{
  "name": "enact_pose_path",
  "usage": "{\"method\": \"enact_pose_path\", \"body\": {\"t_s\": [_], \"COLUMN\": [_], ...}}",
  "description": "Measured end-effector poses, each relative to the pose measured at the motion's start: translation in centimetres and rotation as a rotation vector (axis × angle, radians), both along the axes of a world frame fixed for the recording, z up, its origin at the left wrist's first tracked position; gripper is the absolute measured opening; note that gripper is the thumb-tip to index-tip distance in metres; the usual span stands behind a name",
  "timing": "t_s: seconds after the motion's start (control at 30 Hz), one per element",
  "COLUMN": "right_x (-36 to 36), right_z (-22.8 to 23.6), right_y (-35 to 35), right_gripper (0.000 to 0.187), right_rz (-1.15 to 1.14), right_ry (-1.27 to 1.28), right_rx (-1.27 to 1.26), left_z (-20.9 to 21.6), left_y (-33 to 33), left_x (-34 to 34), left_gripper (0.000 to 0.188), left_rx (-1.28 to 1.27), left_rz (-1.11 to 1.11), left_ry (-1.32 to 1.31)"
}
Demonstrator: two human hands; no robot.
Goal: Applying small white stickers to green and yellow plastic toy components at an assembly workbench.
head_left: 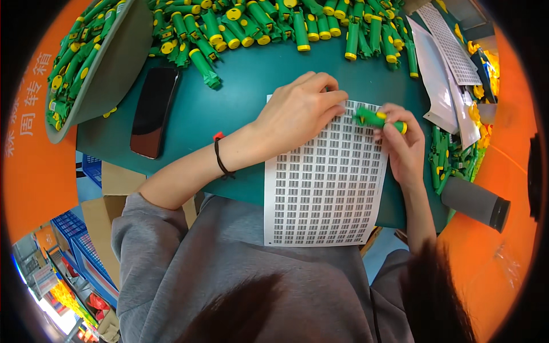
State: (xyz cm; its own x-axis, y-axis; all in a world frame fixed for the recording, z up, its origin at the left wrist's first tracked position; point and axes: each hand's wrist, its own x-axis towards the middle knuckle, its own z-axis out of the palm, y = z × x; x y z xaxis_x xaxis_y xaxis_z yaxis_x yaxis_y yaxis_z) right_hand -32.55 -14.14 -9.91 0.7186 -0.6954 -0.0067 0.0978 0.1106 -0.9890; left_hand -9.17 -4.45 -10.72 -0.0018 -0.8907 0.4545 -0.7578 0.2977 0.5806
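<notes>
A white sheet of small printed labels [320,197] lies in front of me, its lower part reaching over the table's near edge. My left hand [300,111] rests over the sheet's upper left part, thumb and forefinger pinched together; whatever lies between the fingertips is too small to make out. In my right hand [407,143], at the sheet's upper right, the fingers grip a green plastic tube with yellow ends [369,118]. It is held sideways just above the labels, slightly blurred, with its green end toward my left hand.
Many similar green-and-yellow tubes [240,28] are heaped along the table's far side. A grey bin [117,68] of them tilts at the left, beside a black phone [154,111]. More label sheets [437,74] lie at the right, above a dark grey cylinder [474,200].
</notes>
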Motion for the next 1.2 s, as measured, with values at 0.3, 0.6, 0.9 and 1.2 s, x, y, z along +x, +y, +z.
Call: {"method": "enact_pose_path", "body": {"t_s": [0.3, 0.6, 0.9, 1.2], "right_x": [-0.5, 0.1, -0.5, 0.7], "right_z": [-0.8, -0.8, -1.0, 0.0], "right_y": [2.7, 3.3, 2.9, 4.4], "right_gripper": [0.034, 0.03, 0.029, 0.047], "right_rz": [0.001, -0.062, -0.057, -0.096], "right_ry": [0.057, -0.013, -0.076, -0.089], "right_rx": [-0.138, 0.044, 0.059, -0.004], "left_z": [-0.8, -1.0, 0.2, 5.1], "left_y": [-1.3, -1.4, -0.8, 1.5], "left_x": [-1.2, -1.2, -0.5, -0.9], "left_gripper": [0.007, 0.006, 0.007, 0.014], "left_rx": [-0.091, -0.169, 0.011, 0.57], "left_rz": [0.009, 0.035, 0.008, -0.184], "left_ry": [0.042, -0.065, 0.169, 0.693]}}
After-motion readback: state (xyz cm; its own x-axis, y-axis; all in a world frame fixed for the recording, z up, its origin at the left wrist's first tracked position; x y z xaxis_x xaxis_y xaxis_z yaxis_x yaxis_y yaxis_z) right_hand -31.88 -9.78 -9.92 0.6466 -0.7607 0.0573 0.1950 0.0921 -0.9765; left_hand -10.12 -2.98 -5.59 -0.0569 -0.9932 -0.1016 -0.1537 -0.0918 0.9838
